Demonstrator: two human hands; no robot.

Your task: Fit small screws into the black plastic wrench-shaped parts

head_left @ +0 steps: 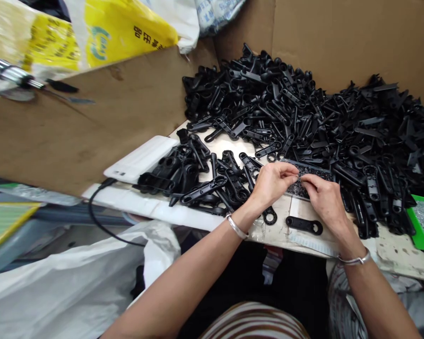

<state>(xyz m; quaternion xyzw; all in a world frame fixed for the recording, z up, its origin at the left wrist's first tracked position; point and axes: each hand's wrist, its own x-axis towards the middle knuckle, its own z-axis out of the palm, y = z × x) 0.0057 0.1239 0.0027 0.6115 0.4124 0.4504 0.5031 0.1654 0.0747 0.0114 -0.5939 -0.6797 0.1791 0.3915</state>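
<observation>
Both hands meet over a shallow clear tray [316,172] of tiny dark pieces. My left hand [273,183] has its thumb and fingertips pinched together above the tray's left part. Close beside it, my right hand [323,195] is also closed in a pinch. Whatever sits between the fingertips is too small to make out. A single black plastic arm-shaped part [304,225] lies flat on the worktop just below the hands. Another black part with a ring end [269,215] pokes out under my left wrist.
A large heap of black parts [286,103] fills the back, against cardboard walls [356,37]. More parts [229,183] lie left of my hands, beside a white device [141,159] with a cable. A green tray [421,230] of small metal pieces stands right. A screwdriver [14,74] hangs upper left.
</observation>
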